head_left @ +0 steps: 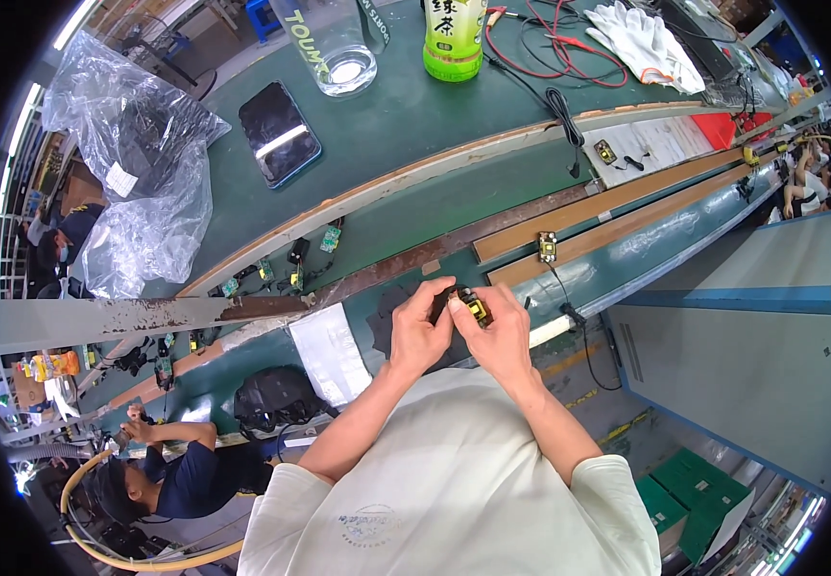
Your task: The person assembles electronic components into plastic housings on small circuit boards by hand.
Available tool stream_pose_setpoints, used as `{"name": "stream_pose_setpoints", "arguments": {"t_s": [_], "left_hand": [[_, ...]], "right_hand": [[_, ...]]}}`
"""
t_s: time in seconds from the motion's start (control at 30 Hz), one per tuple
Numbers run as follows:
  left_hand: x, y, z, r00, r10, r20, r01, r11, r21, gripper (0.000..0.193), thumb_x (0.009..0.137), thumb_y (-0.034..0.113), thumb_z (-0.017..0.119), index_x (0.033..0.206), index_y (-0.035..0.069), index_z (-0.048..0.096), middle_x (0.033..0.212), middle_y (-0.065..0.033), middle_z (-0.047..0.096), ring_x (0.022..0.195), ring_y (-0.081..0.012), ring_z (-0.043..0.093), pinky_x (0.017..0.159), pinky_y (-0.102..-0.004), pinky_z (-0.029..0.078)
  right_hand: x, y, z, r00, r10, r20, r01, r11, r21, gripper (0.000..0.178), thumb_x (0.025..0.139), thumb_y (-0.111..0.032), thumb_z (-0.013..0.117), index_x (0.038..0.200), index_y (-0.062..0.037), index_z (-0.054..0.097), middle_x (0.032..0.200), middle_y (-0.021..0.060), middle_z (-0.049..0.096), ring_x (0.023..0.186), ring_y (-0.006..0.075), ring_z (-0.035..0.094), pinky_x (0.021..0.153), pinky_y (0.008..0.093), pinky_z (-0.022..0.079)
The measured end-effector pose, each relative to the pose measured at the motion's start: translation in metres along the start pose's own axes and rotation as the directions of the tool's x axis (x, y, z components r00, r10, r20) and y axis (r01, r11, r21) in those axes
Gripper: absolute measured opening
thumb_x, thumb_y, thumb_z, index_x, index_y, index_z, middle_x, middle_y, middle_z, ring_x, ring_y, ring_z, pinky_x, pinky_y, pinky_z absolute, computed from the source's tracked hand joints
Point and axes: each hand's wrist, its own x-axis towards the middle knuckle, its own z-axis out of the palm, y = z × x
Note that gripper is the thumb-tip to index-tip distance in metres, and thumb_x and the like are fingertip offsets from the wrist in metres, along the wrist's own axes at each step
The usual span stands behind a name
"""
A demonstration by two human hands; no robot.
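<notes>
Close in front of my chest, my left hand and my right hand meet around a small circuit board with a yellow block. Thumbs and fingertips of both hands pinch it, with dark material at the left hand's fingers; the fingers hide much of its shape. Just beyond my right hand, a similar small board rests on the wooden rail, and a black cord trails from it over the bench edge. Dark cloth lies beneath my left hand.
A grey post crosses at left. Several green boards line the trough. The upper shelf holds a phone, a clear cup, a green-labelled bottle, red and black leads, and white gloves. A co-worker sits at lower left.
</notes>
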Motion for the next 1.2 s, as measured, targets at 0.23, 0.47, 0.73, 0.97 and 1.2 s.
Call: {"name": "stream_pose_setpoints", "arguments": {"t_s": [0.23,0.47,0.73,0.97,1.2], "left_hand": [[-0.01,0.013,0.003,0.964,-0.164,0.208,0.25,0.824,-0.508,0.037,0.096,0.001,0.067,0.132,0.002,0.057,0.093,-0.004,0.071,0.084,-0.0066,0.065,0.069,-0.0245,0.054],[-0.004,-0.025,0.043,0.957,-0.257,0.135,0.287,0.769,-0.572,0.034,0.104,0.013,0.062,0.134,0.001,0.052,0.108,-0.0107,0.071,0.097,-0.0139,0.069,0.082,-0.0284,0.057],[0.009,-0.078,0.049,0.776,-0.485,0.403,0.615,0.724,-0.312,0.03,0.106,0.019,0.06,0.131,0.002,0.065,0.107,-0.0053,0.073,0.096,-0.0122,0.067,0.084,-0.0288,0.055],[0.086,-0.151,-0.053,0.98,-0.055,-0.191,0.114,0.944,0.311,0.035,0.088,0.016,0.071,0.118,-0.002,0.071,0.113,-0.0192,0.073,0.098,-0.0293,0.072,0.089,-0.0371,0.055],[0.143,-0.22,-0.184,0.936,-0.039,-0.35,0.322,0.502,0.803,0.046,0.085,0.031,0.067,0.119,0.001,0.069,0.124,-0.0269,0.068,0.115,-0.0446,0.064,0.1,-0.0515,0.05]], "right_hand": [[0.003,0.017,-0.003,0.992,-0.115,-0.045,0.111,0.99,-0.087,0.027,0.089,-0.018,0.079,0.105,0.0012,0.07,0.081,0.0141,0.061,0.067,0.028,0.061,0.059,0.0365,0.048],[-0.008,0.046,-0.025,0.978,0.075,0.196,-0.094,0.992,0.088,0.04,0.092,-0.011,0.073,0.13,0.0003,0.065,0.088,0.0086,0.066,0.071,0.0219,0.063,0.062,0.0325,0.052],[0.003,0.163,-0.031,0.881,0.341,0.329,-0.351,0.936,-0.031,0.049,0.094,-0.014,0.07,0.14,-0.0035,0.058,0.096,0.0137,0.073,0.08,0.0249,0.068,0.073,0.037,0.054],[0.055,0.214,-0.011,0.934,0.345,0.096,-0.298,0.897,-0.326,0.041,0.097,-0.022,0.065,0.13,0.0015,0.061,0.112,0.0263,0.07,0.096,0.0478,0.067,0.083,0.0522,0.052],[0.096,0.187,-0.023,0.95,0.291,0.11,-0.1,0.621,-0.777,0.031,0.094,-0.024,0.068,0.114,0.0002,0.067,0.103,0.0222,0.07,0.093,0.0425,0.069,0.083,0.0489,0.055]]}}
